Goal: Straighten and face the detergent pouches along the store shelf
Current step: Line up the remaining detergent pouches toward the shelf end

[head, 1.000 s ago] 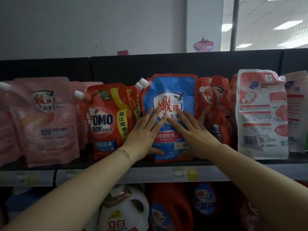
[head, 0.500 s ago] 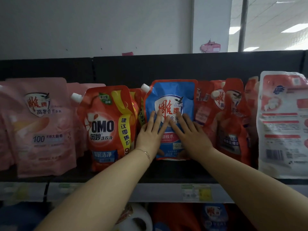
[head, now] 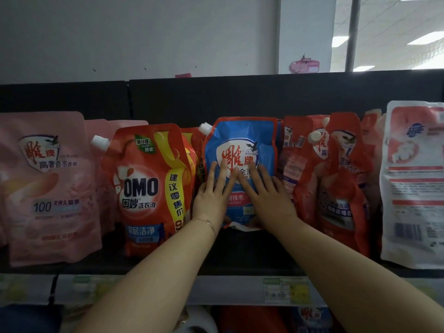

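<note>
A blue detergent pouch (head: 242,140) with a white spout stands upright at the middle of the shelf, label facing me. My left hand (head: 212,195) lies flat on its lower left front with straight fingers. My right hand (head: 266,195) presses flat on its lower right front, fingers spread. The pouch sits far back, and its bottom edge is partly hidden by my wrists. To its left stands a red OMO pouch (head: 146,188), and to its right stand red pouches (head: 329,179), leaning and crumpled.
Pink pouches (head: 48,186) fill the left end. A white-and-pink pouch (head: 413,183) shows its back at the right. The dark shelf floor (head: 240,258) has a price-label strip (head: 286,290) along its front edge. Detergent bottles (head: 197,320) stand on the level below.
Both hands have pushed the blue pouch deeper into the shelf, staying flat on its front. The view has shifted down and left, so the shelf sits higher in the frame.
</note>
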Motion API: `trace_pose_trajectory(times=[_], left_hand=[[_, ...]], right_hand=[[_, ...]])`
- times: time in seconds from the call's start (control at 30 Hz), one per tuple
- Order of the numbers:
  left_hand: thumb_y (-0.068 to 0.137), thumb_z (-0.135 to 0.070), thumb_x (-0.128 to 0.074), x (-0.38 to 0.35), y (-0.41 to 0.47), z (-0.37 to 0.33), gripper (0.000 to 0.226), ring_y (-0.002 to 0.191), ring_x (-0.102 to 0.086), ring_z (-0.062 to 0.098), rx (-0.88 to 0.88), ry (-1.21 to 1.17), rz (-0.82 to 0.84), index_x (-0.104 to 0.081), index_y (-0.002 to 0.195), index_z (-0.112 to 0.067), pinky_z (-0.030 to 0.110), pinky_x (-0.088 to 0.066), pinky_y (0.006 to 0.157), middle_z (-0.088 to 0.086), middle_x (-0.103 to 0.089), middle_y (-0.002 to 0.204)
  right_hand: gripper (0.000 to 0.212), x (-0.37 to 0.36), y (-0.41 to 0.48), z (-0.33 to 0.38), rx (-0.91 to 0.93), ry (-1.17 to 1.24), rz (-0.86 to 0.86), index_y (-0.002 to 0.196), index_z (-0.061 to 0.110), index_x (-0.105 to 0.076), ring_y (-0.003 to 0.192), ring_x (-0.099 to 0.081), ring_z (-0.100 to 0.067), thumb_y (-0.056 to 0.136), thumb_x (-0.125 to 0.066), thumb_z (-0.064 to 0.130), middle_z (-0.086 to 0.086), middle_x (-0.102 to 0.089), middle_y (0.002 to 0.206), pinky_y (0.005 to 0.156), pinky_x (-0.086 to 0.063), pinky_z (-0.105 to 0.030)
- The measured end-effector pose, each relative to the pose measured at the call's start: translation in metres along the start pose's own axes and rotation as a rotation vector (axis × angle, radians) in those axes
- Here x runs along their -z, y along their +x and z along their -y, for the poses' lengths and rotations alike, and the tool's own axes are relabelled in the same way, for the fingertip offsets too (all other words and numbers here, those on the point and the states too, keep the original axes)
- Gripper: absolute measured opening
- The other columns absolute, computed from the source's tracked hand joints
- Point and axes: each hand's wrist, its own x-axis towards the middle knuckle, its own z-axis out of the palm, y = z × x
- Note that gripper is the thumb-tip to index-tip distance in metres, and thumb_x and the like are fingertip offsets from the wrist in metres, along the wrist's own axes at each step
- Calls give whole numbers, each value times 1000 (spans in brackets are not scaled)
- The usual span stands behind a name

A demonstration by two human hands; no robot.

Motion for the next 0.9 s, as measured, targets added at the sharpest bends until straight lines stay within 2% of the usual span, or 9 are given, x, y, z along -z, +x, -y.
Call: trace_pose_trajectory(times=[0.33,0.4,0.5,0.53,0.6,0.67,0.73,0.77,0.9], left_hand=[[76,-65,-64,21,-13,5,126,142,25,40,-70,84,88,32,145,-20,46,-17,117,20,34,152],[79,-60,-64,34,-17,-1,122,143,21,40,-84,133,118,28,147,-20,50,-18,115,20,30,153],[86,-40,-67,55,-18,-12,102,144,9,44,-75,66,141,8,153,-22,54,-25,111,21,15,157],[83,-42,-70,62,-18,-16,98,143,1,43,-67,-7,124,-4,151,-22,53,-29,109,19,4,156],[76,-52,-73,70,-19,-24,85,135,-19,35,-66,-190,65,-26,140,-21,51,-35,104,11,-22,145],[79,-55,-67,75,-24,-37,70,128,-30,28,-73,-350,26,-37,131,-20,46,-37,101,5,-35,134],[84,-53,-63,81,-32,-55,59,123,-36,26,-93,-439,26,-42,128,-19,41,-40,96,5,-41,129],[85,-53,-61,85,-37,-65,57,121,-40,26,-101,-487,33,-44,127,-18,40,-42,94,6,-43,126],[79,-65,-57,95,-37,-106,68,113,-53,28,-98,-743,148,-46,130,-23,44,-48,92,7,-54,123]], right_hand=[[118,21,-18,-6,55,-16,103,144,24,34,146,22,-30,86,-66,47,-8,38,150,117,-16,-45],[118,34,-27,-12,80,9,159,147,24,28,146,20,-28,83,-67,51,-8,29,157,117,-15,-47],[89,55,-42,-23,122,48,117,154,20,3,149,0,-23,92,-57,44,-5,2,163,116,-23,-44],[77,60,-49,-28,129,66,73,153,19,-13,147,-14,-24,93,-55,44,-6,-15,160,112,-29,-42],[50,69,-65,-37,133,81,-24,136,17,-43,129,-43,-26,93,-53,40,-5,-47,138,99,-40,-40],[29,75,-82,-45,133,108,-95,112,14,-61,103,-60,-28,91,-54,34,-6,-63,111,83,-49,-40],[20,78,-101,-55,106,144,-153,90,12,-66,81,-66,-31,88,-57,30,-7,-69,89,65,-50,-35],[21,81,-110,-59,73,145,-147,85,12,-66,76,-66,-31,88,-56,30,-6,-69,84,61,-48,-33],[31,86,-137,-78,-72,108,-128,85,18,-66,78,-67,-25,94,-47,40,-1,-70,86,61,-40,-30]])
